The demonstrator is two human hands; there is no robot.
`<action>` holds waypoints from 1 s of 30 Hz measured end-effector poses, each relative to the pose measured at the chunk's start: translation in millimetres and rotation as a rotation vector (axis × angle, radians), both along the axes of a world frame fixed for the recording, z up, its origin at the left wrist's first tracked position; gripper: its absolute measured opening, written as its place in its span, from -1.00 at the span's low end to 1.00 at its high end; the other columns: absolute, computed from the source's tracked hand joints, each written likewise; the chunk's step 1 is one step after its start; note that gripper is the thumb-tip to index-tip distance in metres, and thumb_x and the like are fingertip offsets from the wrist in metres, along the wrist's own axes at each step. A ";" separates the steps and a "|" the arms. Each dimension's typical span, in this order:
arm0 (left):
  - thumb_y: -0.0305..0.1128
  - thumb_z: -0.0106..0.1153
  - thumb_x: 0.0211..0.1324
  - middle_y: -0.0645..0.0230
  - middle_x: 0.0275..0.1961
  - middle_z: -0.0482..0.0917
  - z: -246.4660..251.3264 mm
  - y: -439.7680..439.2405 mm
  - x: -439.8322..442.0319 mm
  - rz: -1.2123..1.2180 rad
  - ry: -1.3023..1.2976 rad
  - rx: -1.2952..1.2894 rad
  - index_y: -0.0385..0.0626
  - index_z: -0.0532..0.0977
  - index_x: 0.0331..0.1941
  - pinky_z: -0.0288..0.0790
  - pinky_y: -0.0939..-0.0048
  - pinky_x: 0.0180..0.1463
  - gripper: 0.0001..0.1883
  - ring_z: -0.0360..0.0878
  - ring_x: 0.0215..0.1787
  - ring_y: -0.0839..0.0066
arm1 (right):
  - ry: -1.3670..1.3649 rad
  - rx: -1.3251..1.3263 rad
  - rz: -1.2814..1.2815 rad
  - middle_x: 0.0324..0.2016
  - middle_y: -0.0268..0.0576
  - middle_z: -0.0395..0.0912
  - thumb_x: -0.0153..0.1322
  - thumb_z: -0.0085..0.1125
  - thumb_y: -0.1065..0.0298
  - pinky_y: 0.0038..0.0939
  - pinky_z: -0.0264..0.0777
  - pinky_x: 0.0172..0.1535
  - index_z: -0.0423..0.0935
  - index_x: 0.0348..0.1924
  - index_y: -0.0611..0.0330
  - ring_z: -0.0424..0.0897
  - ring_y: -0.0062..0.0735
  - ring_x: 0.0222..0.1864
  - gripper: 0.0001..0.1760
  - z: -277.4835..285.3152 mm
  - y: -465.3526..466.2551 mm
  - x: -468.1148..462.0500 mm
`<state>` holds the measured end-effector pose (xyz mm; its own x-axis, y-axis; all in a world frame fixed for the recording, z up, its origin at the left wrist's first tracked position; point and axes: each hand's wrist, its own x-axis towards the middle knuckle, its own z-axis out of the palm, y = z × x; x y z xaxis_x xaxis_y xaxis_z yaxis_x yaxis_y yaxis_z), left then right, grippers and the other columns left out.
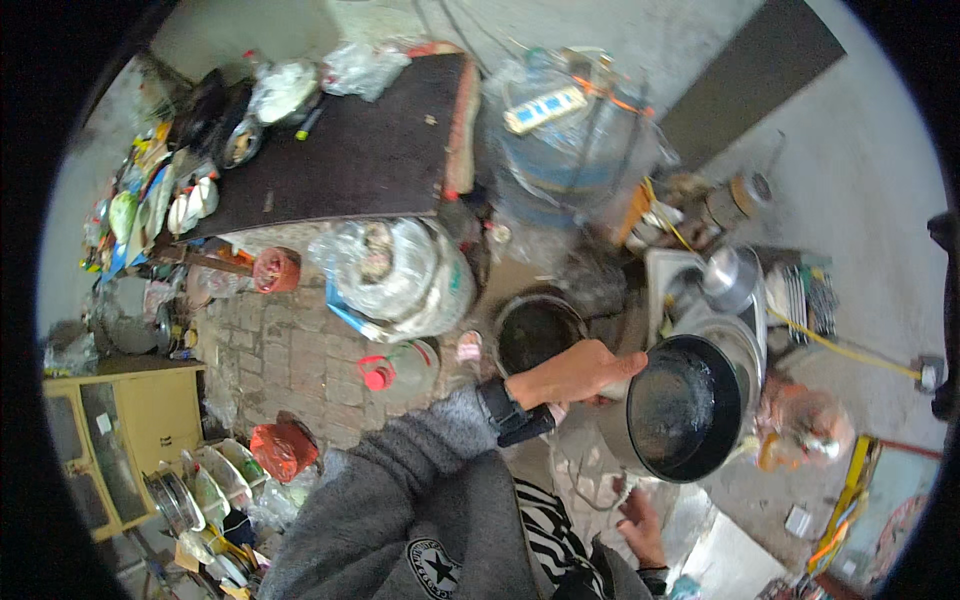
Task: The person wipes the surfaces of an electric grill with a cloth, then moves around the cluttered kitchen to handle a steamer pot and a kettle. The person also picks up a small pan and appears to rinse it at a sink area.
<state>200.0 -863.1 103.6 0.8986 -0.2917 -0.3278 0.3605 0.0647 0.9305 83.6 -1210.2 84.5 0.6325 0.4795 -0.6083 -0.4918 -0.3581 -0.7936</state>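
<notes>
My left hand (577,371), a dark watch on its wrist, grips a deep dark pot (679,420) at its rim, thumb on top. The pot is tilted so its inside faces me, and whitish residue shows on its inner wall. It covers part of a metal sink (654,281), where a round shiny metal vessel (729,279) sits. Below the pot is my right hand (641,521), its fingertips beside a pale cord-like loop (622,491). Blur hides whether they touch it.
Beside the sink stands a dark round bucket (540,330). A clear jug with a red cap (377,375) and a plastic-wrapped sack (405,285) stand on the brick floor (292,337). A dark-topped table (360,150) lies beyond. A yellow cable (840,352) runs to a wall socket.
</notes>
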 end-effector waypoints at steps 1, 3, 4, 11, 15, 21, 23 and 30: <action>0.43 -0.11 0.18 0.49 -0.79 0.16 8.9 27.3 -6.0 0.042 0.016 -0.005 -0.11 0.18 -0.85 0.13 0.45 -0.65 -0.17 0.18 -0.74 0.63 | 0.053 0.128 0.098 0.30 -0.04 0.29 0.38 0.26 0.00 -0.15 0.15 0.33 0.28 0.30 0.29 0.23 -0.18 0.37 -0.23 -8.6 30.5 4.5; 0.38 -0.06 0.20 0.51 -0.77 0.19 23.9 75.8 -13.0 0.110 0.058 -0.012 -0.14 0.23 -0.83 0.10 0.46 -0.64 -0.19 0.18 -0.72 0.65 | 0.217 0.239 0.229 0.18 -0.07 0.44 0.37 0.32 0.19 -0.23 0.27 0.23 0.43 0.17 0.33 0.40 -0.27 0.22 -0.41 -25.6 88.2 11.3; 0.27 0.02 0.24 0.51 -0.73 0.29 30.4 93.1 -19.8 0.253 0.141 -0.063 -0.19 0.33 -0.76 0.11 0.49 -0.62 -0.26 0.20 -0.69 0.69 | 0.219 0.176 0.254 0.10 -0.09 0.50 0.38 0.30 0.21 -0.25 0.30 0.20 0.49 0.09 0.31 0.45 -0.30 0.16 -0.51 -32.2 110.7 15.4; 0.16 -0.01 0.32 0.48 -0.66 0.48 39.2 251.6 -56.6 0.724 0.019 -0.001 -0.10 0.52 -0.62 0.12 0.63 -0.65 -0.41 0.34 -0.68 0.74 | 0.120 -0.086 0.386 -0.28 -0.19 0.68 0.40 0.29 0.22 -0.38 0.47 -0.06 0.65 -0.23 0.28 0.62 -0.45 -0.18 -0.73 -81.6 183.1 36.8; 0.22 -0.01 0.28 0.49 -0.67 0.44 30.3 327.1 -61.9 1.059 -0.035 0.067 -0.09 0.47 -0.59 0.06 0.65 -0.66 -0.40 0.29 -0.70 0.75 | 0.140 -0.187 0.369 -0.29 -0.15 0.68 0.38 0.30 0.17 -0.36 0.47 -0.11 0.65 -0.24 0.27 0.62 -0.41 -0.20 -0.70 -107.9 189.8 37.5; 0.18 -0.01 0.31 0.49 -0.71 0.37 1.0 419.3 -67.9 1.396 -0.140 0.137 -0.06 0.40 -0.66 0.05 0.60 -0.62 -0.40 0.23 -0.72 0.71 | -0.099 -0.334 0.404 -0.37 0.04 0.63 0.35 0.27 0.11 -0.25 0.46 -0.17 0.60 -0.29 0.29 0.63 -0.14 -0.27 -0.65 -136.0 185.5 34.1; 0.17 0.00 0.31 0.48 -0.71 0.37 -13.7 441.4 -67.1 1.491 -0.156 0.147 -0.10 0.39 -0.66 0.05 0.59 -0.62 -0.39 0.22 -0.72 0.69 | -0.173 -0.383 0.394 -0.40 0.10 0.61 0.35 0.25 0.11 -0.18 0.46 -0.20 0.58 -0.32 0.31 0.62 0.00 -0.28 -0.64 -144.3 181.4 35.5; 0.14 0.08 0.27 0.45 -0.64 0.40 -71.7 475.2 -60.3 1.669 -0.160 0.082 -0.12 0.40 -0.61 0.15 0.55 -0.55 -0.43 0.29 -0.65 0.65 | -0.328 -0.723 0.661 -0.49 0.23 0.57 0.31 0.18 0.01 0.00 0.45 -0.25 0.59 -0.42 0.30 0.59 0.23 -0.32 -0.57 -158.5 141.2 36.1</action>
